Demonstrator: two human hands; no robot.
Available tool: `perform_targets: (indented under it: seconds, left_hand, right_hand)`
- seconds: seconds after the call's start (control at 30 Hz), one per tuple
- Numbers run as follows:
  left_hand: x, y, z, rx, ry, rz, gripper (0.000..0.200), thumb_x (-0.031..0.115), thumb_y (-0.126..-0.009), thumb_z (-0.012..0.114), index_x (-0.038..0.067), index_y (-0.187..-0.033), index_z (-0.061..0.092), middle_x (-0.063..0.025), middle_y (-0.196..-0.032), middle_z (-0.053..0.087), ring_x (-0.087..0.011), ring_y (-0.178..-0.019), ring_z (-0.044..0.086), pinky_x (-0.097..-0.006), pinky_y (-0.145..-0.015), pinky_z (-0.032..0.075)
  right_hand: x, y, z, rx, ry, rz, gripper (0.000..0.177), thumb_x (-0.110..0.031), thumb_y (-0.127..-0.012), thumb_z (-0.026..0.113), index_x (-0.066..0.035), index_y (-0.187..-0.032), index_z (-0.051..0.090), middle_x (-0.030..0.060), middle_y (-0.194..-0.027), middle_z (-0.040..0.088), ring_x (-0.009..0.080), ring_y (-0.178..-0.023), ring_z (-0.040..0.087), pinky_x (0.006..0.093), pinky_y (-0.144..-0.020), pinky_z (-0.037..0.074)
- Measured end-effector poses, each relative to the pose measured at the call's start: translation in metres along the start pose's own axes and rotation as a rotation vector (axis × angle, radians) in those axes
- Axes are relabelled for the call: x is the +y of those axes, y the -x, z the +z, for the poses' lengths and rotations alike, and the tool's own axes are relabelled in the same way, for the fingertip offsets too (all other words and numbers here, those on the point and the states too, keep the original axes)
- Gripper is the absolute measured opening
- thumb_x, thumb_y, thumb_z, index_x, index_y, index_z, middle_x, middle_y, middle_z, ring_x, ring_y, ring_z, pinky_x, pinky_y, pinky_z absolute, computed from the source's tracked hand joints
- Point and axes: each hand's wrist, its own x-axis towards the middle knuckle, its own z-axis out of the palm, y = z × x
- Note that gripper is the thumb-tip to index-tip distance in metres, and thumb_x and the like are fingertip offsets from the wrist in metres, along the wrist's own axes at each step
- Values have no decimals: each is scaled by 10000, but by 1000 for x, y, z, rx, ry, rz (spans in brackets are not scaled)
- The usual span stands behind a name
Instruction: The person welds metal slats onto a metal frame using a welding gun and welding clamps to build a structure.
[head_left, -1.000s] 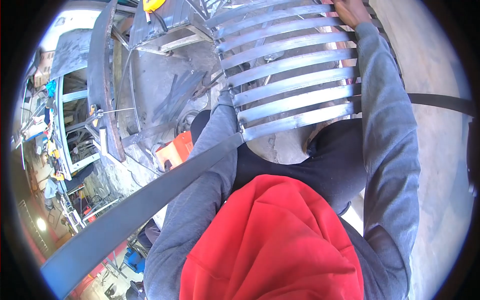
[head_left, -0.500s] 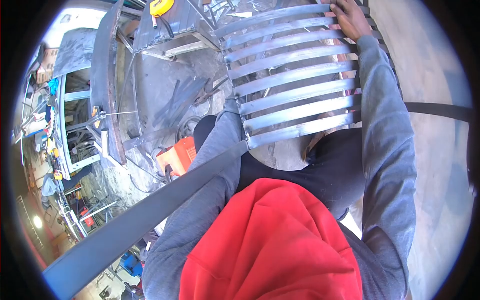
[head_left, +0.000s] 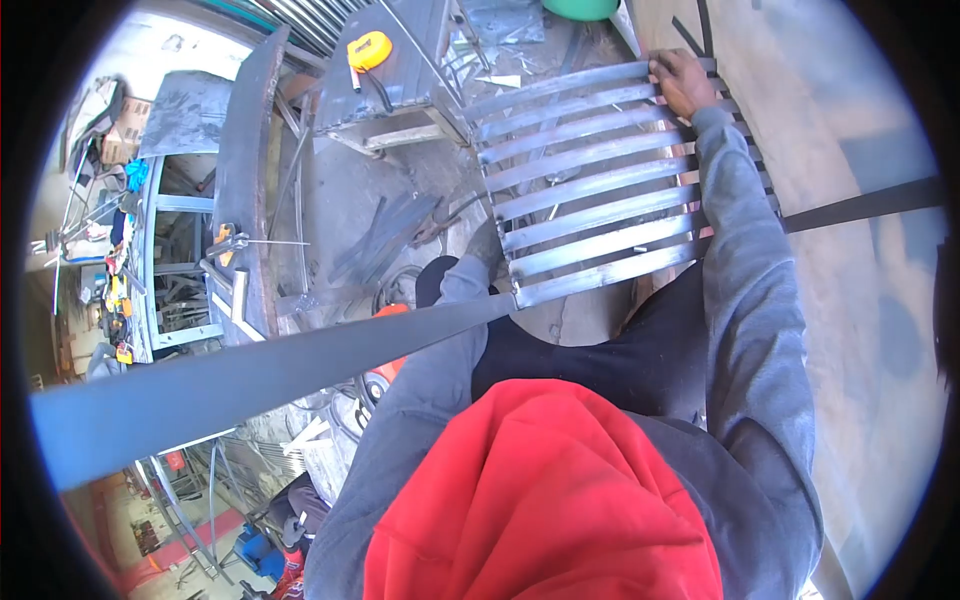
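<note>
A metal grille [head_left: 600,200] of several flat steel bars is held in front of me, above the floor. My right hand [head_left: 685,82] grips its far right corner, fingers curled over the top bar. My left hand [head_left: 487,243] is at the grille's left edge and mostly hidden behind it; it seems closed on that side. A long flat steel bar [head_left: 250,375] joins the grille's near edge and runs out to the lower left and to the right. My grey sleeves and red hood fill the bottom of the view.
A yellow tape measure [head_left: 368,50] lies on a metal stand [head_left: 400,90] at the back. A curved steel plate [head_left: 250,170] stands at the left, loose strips [head_left: 385,230] lie on the floor, and an orange machine [head_left: 392,362] sits below the bar. Bare concrete [head_left: 860,320] lies to the right.
The view has drawn back, so the grille and my right hand sit lower and smaller in it. More of the stand, the tape measure and the long bar now shows. Both hands stay on the grille.
</note>
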Motion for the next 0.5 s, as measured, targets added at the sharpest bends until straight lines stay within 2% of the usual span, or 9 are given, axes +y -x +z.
perform_targets:
  seconds: [0.07,0.2,0.23,0.33,0.47,0.5]
  left_hand:
    - [-8,12,3,4,-9,14,451,417,-975,546,51,-1228,620,-42,-993,668,-130,-776,598,-285,-654,484]
    - [-29,40,19,20,-4,60,453,420,-975,546,51,-1228,620,-42,-991,668,-130,-775,598,-284,-654,484]
    - [-46,77,9,24,0,71,453,420,-975,546,51,-1228,620,-42,-990,669,-130,-774,598,-284,-654,484]
    - [-30,24,29,40,23,91,454,422,-974,546,52,-1227,621,-42,-989,669,-130,-773,598,-283,-654,484]
    - [-37,21,18,56,40,115,456,424,-974,546,52,-1227,621,-42,-988,669,-129,-772,598,-283,-654,483]
    - [-46,13,24,74,183,88,471,445,-968,545,59,-1226,624,-39,-967,671,-127,-770,598,-278,-655,479]
  right_hand:
    - [13,-2,9,71,56,-38,281,-281,-950,558,-145,-1157,691,175,-1150,629,382,-1077,593,441,-956,468]
    - [5,0,4,41,22,-30,267,-265,-957,550,-150,-1154,689,174,-1145,627,380,-1067,594,444,-950,467]
    - [7,0,3,31,22,-28,262,-259,-959,547,-150,-1151,687,175,-1144,627,379,-1063,594,446,-948,466]
    - [15,-1,7,52,42,-103,236,-219,-957,552,-144,-1137,685,173,-1133,630,376,-1047,600,448,-924,478]
    - [1,2,4,64,51,-126,221,-177,-948,562,-147,-1131,682,166,-1117,633,369,-1030,608,444,-896,493]
    - [-6,7,-4,77,133,-175,222,-164,-945,566,-153,-1135,681,162,-1112,634,365,-1024,612,441,-888,498]
